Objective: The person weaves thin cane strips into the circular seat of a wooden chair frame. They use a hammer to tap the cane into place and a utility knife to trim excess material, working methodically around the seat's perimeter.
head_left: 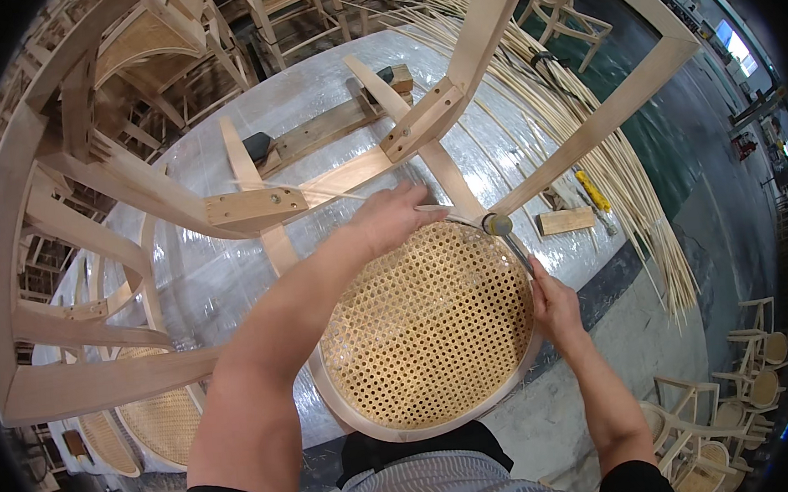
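A chair back with an oval woven cane panel in a pale wood rim lies close against my body. My left hand is closed at the panel's far edge on a thin pale cane strip, which follows the rim toward the right. A loose length of it seems to show left of the wrist. My right hand grips the handle of a hammer. The hammer's round head rests at or just over the rim's upper right, by the strip; contact is unclear. Beyond my hands stands the pale wooden chair frame.
Plastic film covers the worktable. Right of the panel lie a wood block and a yellow-handled tool. A bundle of long cane strips runs along the right edge. More cane panels are at left; chairs stand around.
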Tool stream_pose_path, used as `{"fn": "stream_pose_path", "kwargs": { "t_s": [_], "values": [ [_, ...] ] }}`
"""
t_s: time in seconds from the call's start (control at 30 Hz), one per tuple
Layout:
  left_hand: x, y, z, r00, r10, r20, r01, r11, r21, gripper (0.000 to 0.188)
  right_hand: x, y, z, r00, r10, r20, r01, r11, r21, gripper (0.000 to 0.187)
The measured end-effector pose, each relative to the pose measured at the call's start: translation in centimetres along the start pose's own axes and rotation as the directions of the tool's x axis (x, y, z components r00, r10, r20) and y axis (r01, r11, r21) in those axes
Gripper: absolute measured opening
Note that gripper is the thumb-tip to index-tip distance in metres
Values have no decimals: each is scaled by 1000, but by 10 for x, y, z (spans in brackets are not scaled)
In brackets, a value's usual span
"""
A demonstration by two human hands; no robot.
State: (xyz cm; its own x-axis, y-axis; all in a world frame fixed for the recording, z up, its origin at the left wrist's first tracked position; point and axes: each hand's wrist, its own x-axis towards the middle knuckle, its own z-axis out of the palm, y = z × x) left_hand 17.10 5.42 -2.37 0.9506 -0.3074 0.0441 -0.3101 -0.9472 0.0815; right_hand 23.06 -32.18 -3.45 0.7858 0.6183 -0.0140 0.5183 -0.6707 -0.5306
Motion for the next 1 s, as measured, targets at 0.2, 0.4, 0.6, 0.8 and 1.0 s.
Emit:
{"fn": "stream_pose_path", "kwargs": {
  "t_s": [0.2, 0.4, 0.6, 0.8, 1.0],
  "values": [
    [-6, 0, 5, 999, 16, -43, -14, 999, 48, 65, 4, -21, -2, 926, -285, -248, 314, 946, 84, 49],
    [-8, -2, 19, 993, -113, 30, 115, 986, -119, 65, 19, -16, -9, 995, -96, 13, 95, 995, 19, 48],
    [-3, 14, -7, 990, -84, 114, 97, 989, -115, 62, 12, -20, -6, 938, -284, -201, 305, 948, 85, 50],
    [-11, 1, 4, 998, -63, 23, 65, 995, -78, 81, 27, -24, -15, 995, 12, 102, -12, 1000, 1, 48],
    [-5, 8, 3, 995, -95, 20, 97, 991, -87, 75, -16, -9, -15, 953, -196, -232, 223, 970, 93, 50]
  ]
}}
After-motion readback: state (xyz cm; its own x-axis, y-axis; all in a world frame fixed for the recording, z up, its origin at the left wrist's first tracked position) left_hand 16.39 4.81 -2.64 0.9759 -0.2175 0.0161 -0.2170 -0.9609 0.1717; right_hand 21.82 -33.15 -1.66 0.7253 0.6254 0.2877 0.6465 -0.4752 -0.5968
